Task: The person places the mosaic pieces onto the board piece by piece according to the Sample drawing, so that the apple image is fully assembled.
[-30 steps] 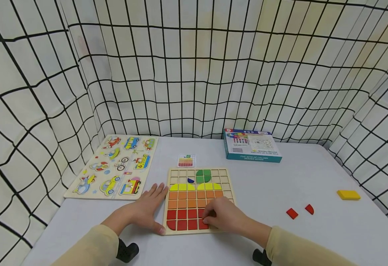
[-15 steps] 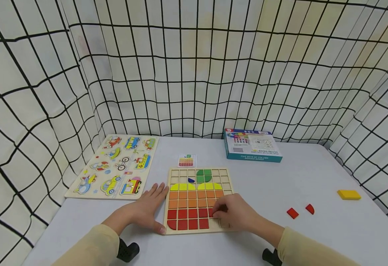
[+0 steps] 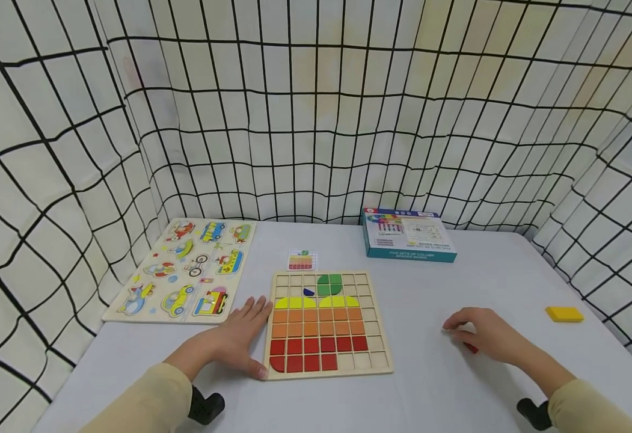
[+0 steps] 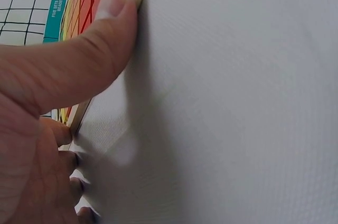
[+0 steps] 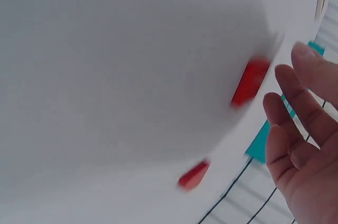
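Note:
My left hand [image 3: 237,340] lies with fingers spread beside the wooden grid board [image 3: 348,376], its thumb on the board's near left corner. Red, orange and yellow tiles fill much of the board, with green ones near the top; the lower right cells are bare. Out to the right, my right hand [image 3: 491,337] hovers with loosely bent fingers over a red square tile [image 5: 251,82], which it partly covers in the head view. The right wrist view shows those fingers apart from the tile and holding nothing. A red quarter-round tile [image 5: 194,175] lies close by, hidden in the head view.
A small blue piece [image 3: 308,291] sits on the board's upper part. Behind the board lies a pattern card [image 3: 302,260]. A vehicle puzzle [image 3: 180,273] is at left, a teal box [image 3: 409,237] at the back, a yellow block [image 3: 564,314] far right.
My right hand has left the board and moved right, over the loose red tiles. A red tile now shows at the right end of the upper red row. My left hand stays put.

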Tool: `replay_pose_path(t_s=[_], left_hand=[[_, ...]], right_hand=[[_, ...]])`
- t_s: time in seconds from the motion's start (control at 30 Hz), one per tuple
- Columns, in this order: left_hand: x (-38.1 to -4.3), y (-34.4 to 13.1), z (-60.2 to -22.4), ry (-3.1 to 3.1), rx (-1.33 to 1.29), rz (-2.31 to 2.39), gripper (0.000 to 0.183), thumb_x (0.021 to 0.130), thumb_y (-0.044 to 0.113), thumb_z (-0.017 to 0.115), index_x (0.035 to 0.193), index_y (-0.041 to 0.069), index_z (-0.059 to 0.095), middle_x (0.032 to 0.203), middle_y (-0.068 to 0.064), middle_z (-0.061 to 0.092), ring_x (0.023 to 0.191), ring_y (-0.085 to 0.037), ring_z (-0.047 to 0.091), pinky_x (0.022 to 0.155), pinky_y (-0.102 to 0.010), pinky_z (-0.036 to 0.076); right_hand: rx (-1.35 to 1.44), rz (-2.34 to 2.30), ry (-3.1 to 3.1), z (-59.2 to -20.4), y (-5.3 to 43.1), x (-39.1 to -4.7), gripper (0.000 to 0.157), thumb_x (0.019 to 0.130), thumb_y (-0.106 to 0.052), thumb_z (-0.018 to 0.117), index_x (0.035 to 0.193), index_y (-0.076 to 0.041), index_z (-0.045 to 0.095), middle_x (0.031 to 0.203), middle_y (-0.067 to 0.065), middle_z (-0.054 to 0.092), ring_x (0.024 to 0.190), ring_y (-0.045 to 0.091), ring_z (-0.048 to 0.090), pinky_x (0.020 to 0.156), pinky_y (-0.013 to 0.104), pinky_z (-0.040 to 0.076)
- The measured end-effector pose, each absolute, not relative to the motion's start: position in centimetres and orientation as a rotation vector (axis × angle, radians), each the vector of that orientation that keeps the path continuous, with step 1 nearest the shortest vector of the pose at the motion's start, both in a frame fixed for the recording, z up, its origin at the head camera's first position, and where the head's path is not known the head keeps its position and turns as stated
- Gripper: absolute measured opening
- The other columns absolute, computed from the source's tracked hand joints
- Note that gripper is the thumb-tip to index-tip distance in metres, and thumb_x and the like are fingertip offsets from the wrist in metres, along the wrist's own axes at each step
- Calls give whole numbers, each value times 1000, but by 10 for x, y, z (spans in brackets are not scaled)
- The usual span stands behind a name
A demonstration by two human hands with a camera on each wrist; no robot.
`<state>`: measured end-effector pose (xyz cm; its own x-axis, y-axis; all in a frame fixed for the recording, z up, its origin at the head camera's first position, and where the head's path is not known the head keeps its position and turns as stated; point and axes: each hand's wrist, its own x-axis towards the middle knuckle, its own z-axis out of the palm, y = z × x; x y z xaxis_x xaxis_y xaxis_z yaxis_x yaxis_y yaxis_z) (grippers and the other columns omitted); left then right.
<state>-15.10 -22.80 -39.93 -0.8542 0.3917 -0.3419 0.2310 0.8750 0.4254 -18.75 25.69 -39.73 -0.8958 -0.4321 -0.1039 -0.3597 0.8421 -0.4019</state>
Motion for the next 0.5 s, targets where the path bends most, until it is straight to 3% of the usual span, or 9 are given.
replay_pose_path(t_s=[0.17, 0.33, 0.5], left_hand=[[-151, -230, -402, 2622, 446, 524, 124, 69, 42, 92, 162, 1, 21, 171, -22, 13, 158, -47, 4, 126, -66, 11], [-152, -231, -403, 2630, 452, 524, 124, 68, 43, 92, 162, 0, 21, 171, -22, 14, 158, -48, 5, 125, -67, 12], [-152, -231, -402, 2627, 452, 531, 124, 69, 43, 92, 161, 0, 21, 171, -23, 13, 158, -48, 4, 125, -68, 12]], right_hand=[[-599, -549, 2799, -399, 291, -187, 25, 85, -6, 79, 108, -16, 78, 106, -4, 73, 101, 24, 65, 90, 48, 59], [-589, -563, 2782, -402, 301, -188, 22, 85, -8, 80, 104, -17, 77, 103, -7, 69, 94, 14, 60, 83, 35, 60], [-555, -589, 2797, -405, 298, -188, 20, 84, -8, 81, 98, -16, 69, 98, -5, 67, 94, 16, 58, 81, 33, 60]])
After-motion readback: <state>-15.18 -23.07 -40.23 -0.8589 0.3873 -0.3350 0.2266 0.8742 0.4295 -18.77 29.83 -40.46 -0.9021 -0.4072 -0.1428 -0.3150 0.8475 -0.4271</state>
